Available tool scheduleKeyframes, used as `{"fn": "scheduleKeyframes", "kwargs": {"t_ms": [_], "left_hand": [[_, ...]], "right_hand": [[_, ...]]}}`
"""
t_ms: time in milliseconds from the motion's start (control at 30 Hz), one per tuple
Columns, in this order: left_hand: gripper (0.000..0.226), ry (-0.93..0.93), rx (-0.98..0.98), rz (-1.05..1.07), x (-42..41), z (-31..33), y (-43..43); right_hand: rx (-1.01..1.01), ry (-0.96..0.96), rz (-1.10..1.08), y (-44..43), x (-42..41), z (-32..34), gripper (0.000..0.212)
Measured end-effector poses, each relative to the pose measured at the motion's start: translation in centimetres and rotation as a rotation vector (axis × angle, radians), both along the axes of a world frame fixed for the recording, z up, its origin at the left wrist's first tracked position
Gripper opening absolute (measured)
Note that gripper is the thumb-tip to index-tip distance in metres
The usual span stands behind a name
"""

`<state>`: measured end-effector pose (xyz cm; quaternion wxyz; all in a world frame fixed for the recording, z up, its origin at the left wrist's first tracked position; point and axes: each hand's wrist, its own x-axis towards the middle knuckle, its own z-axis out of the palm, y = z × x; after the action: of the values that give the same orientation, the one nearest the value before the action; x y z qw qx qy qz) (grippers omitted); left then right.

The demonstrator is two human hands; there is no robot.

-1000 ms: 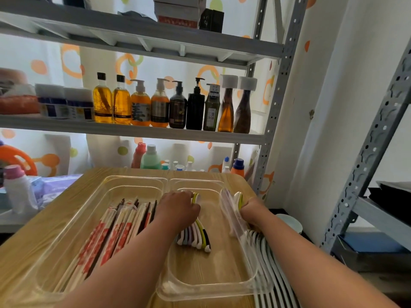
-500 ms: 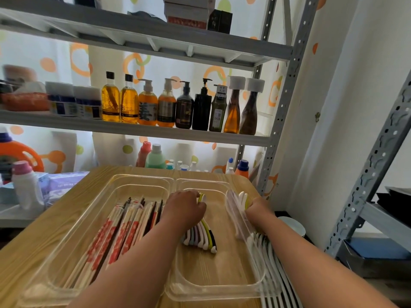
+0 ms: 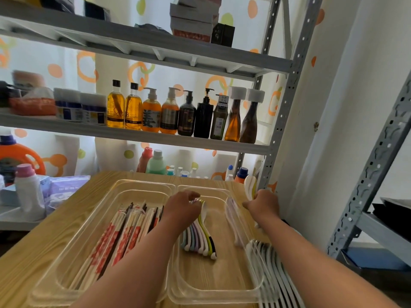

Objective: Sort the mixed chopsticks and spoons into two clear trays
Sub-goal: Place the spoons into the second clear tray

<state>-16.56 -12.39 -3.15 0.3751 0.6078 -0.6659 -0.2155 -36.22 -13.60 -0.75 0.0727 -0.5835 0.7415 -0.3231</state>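
Two clear trays are sitting side by side on the wooden table (image 3: pixel 73 218), their inner rims touching. The chopsticks (image 3: pixel 120 236) are lying lengthwise in the left tray (image 3: pixel 142 182), crowding its right side and leaving room along its left wall. The left hand (image 3: pixel 182 210) is resting on the bowls of the row of spoons (image 3: pixel 200 238) in the right tray (image 3: pixel 222 295), fingers bending down over them; whether it is gripping them cannot be told. The near half of that tray is lying open. The right hand (image 3: pixel 263 204) is hovering just outside the tray's right wall, fist closing around a bundle of spoons (image 3: pixel 250 187), bowls sticking up and handles trailing back under the forearm. The grey shelf upright (image 3: pixel 282 103) is standing close beyond it, narrowing the room at the table's right edge.
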Motion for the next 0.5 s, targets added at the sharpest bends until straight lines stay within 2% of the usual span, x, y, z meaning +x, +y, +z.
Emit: {"fn": "scheduleKeyframes", "kwargs": {"t_ms": [100, 233, 367, 500], "left_hand": [[0.035, -0.051, -0.006, -0.002, 0.0, 0.0, -0.1], [0.039, -0.073, 0.022, 0.021, 0.0, 0.1, 0.0], [0.041, -0.022, 0.025, 0.018, 0.0, 0.2, 0.0], [0.041, 0.014, 0.021, -0.002, 0.2, 0.2, 0.1]], "right_hand": [[-0.051, 0.007, 0.065, 0.9, 1.1, 1.8, 0.023], [0.023, -0.143, 0.194, 2.3, 3.7, 3.4, 0.023], [0.155, -0.038, 0.258, 3.0, 6.4, 2.3, 0.032], [0.299, 0.201, 0.237, 3.1, 7.9, 0.3, 0.035]]}}
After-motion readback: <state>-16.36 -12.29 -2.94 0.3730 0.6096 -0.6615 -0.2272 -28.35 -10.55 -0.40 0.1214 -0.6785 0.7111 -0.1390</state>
